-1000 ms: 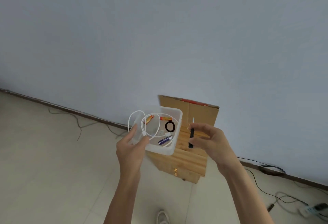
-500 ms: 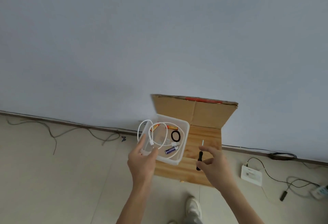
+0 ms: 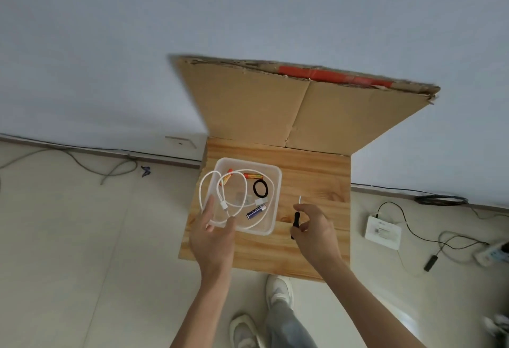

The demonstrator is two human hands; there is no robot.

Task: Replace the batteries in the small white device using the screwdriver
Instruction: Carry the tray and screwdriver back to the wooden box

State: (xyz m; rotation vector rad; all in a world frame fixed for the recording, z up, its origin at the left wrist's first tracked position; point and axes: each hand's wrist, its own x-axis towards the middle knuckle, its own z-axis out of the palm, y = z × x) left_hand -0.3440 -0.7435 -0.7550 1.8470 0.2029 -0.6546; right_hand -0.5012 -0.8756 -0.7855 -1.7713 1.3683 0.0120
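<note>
A clear plastic container [image 3: 276,182] sits low over the wooden table top [image 3: 314,182]. It holds a coiled white cable [image 3: 209,182], two orange batteries [image 3: 253,175], a blue battery [image 3: 256,211] and a black ring [image 3: 260,188]. A small pale item [image 3: 242,199] under the cable is too unclear to name. My left hand [image 3: 213,237] grips the container's near left corner, thumb over the rim. To the right of the container, my right hand [image 3: 315,233] pinches a small black-handled screwdriver [image 3: 297,218], tip pointing up and away.
A cardboard sheet [image 3: 289,108] stands against the wall behind the table. On the floor to the right lie a white box [image 3: 382,232], cables and a power strip [image 3: 493,254]. My shoes [image 3: 278,290] are just below the table's near edge. More cables trail at the left.
The view has tilted down and closer to the table. Both hands have come down, bringing the container and the screwdriver low over the wooden top.
</note>
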